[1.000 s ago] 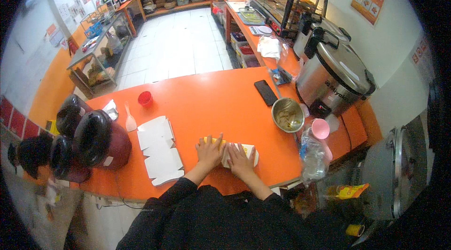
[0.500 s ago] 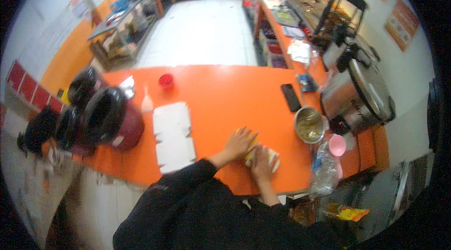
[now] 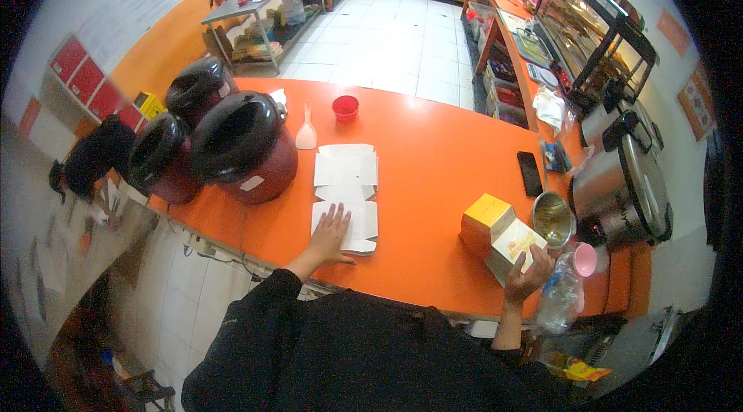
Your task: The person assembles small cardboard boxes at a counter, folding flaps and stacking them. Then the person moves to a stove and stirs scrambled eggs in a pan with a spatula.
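My left hand (image 3: 330, 238) lies flat with its fingers spread on the near end of a white unfolded cardboard box blank (image 3: 345, 163). Folds and side flaps show along the blank. At the right, my right hand (image 3: 528, 272) is against the near right side of a folded yellow and white cardboard box (image 3: 489, 214). Its fingers are apart and point up, touching the box's edge without wrapping round it. The box stands on the orange table (image 3: 418, 172), just left of a metal bowl (image 3: 554, 220).
Dark red lidded pots (image 3: 248, 152) stand at the left. A pale rice paddle (image 3: 306, 133) and a red cup (image 3: 345, 108) lie beyond the blank. At the right are a phone (image 3: 530, 173), a pink cup (image 3: 585, 260), a clear plastic bag (image 3: 559, 300) and a large steel cooker (image 3: 615, 187).
Both hands were together on the box near the table's front edge. Now the box stands farther right with my right hand, and my left hand has moved left onto the blank.
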A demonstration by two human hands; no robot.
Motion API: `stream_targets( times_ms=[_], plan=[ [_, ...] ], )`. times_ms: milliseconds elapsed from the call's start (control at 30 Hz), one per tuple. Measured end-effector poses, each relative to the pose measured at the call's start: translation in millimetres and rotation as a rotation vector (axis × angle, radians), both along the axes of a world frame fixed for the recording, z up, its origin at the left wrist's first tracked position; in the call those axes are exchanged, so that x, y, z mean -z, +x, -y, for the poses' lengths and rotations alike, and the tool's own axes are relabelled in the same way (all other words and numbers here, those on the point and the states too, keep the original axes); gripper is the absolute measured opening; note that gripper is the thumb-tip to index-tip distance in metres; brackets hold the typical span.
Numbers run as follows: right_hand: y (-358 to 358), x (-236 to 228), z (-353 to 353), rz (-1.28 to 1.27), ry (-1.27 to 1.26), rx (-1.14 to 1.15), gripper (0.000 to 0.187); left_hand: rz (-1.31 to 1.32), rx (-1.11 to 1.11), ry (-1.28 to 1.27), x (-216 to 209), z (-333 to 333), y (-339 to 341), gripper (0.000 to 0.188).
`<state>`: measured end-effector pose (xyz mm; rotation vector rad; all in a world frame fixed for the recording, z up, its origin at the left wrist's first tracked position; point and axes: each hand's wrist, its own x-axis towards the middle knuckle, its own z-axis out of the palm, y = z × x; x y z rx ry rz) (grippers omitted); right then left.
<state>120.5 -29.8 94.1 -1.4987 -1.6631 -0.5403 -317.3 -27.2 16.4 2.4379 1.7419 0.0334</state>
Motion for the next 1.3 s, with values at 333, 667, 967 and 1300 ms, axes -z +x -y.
stream_targets(
  times_ms=[333,667,967,1300],
  plan=[
    [-239,-13,-6,0.052,-0.412,-0.830,0.023,-0.344,0.228,0.554,91,-8,-66,0.097],
    [-256,94,-76,-0.049,-0.920,-0.542,0.069,-0.265,0.769,0.361,35,2,-155,0.075],
    [-249,60,11,0.225,-1.196,-0.399,0.060,0.049,-0.332,-0.375,-30,31,-9,0.077],
    [-258,108,37,0.035,-1.113,-0.757,0.067,0.013,-0.062,-0.025,37,60,-23,0.107]
  ],
)
